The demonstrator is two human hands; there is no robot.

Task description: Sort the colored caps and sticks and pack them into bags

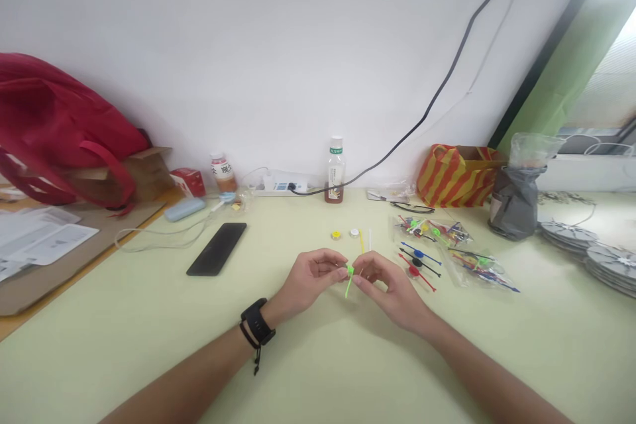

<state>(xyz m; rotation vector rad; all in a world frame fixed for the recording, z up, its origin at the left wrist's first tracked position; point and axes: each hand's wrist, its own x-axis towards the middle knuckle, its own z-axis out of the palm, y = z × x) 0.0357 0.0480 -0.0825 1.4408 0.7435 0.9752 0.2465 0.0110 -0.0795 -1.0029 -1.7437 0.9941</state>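
A small bright green plastic arrow spinner (350,271) is held between both hands, low over the pale green table. My left hand (314,279) pinches it from the left, thumb and forefinger closed at its top. From the right, my right hand (390,288) grips it, and the arrow's thin tip points down toward me. Just beyond the hands lie a yellow round base (336,235), a white round base (354,233), a yellow arrow (362,240) and a white arrow (370,240). Blue (419,254), black (417,262) and red (414,271) spinners sit right of my right hand.
Clear bags of coloured spinners (481,265) lie at the right, near stacked grey discs (613,265). A phone (217,249) rests on the left. Against the wall stand a bottle (335,172), a power strip (283,187) with a black cable, and a striped bag (454,175).
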